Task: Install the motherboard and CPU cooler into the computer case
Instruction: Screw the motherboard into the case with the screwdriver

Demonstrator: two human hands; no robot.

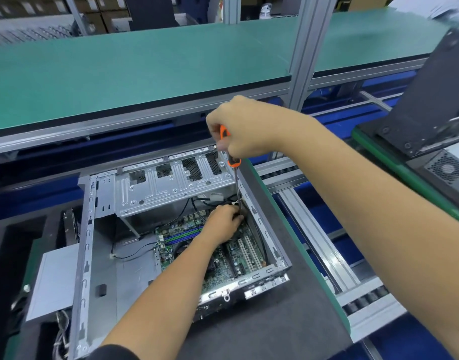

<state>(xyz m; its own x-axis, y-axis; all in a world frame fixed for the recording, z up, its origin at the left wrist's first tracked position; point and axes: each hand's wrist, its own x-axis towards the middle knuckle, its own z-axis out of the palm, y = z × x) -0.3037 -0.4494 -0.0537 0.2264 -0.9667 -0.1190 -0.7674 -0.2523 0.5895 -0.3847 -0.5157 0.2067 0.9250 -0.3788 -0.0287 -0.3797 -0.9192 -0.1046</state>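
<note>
Lying open-side up on a dark foam mat (262, 331), the grey sheet-metal computer case (98, 255) fills the middle of the desk, its near corner close to the mat's front edge and its right wall running just beside the mat's green-trimmed right edge. Beyond that edge a roller conveyor of silver rails (316, 229) runs past, and a second black computer case (431, 105) sits on it at the far right. A green shelf (145, 74) on aluminium posts overhangs the far side of the desk, leaving open room only above the case itself.

Inside the case, the green motherboard with white and blue slots (223, 266) lies flat on the floor, pushed toward the right wall and the near rear panel; bare grey metal shows to its left. A silver perforated drive cage (166, 185) spans the far end, with black cables (197, 203) hanging below it.

The right hand (245, 126) has its grip closed round the handle of an orange-and-black screwdriver (229, 149), held nearly upright with the shaft reaching down along the right wall. The left hand (222, 224) is down in the case at the board's far right corner, fingers curled at the screwdriver's tip; whether they pinch the shaft or a screw cannot be told.
</note>
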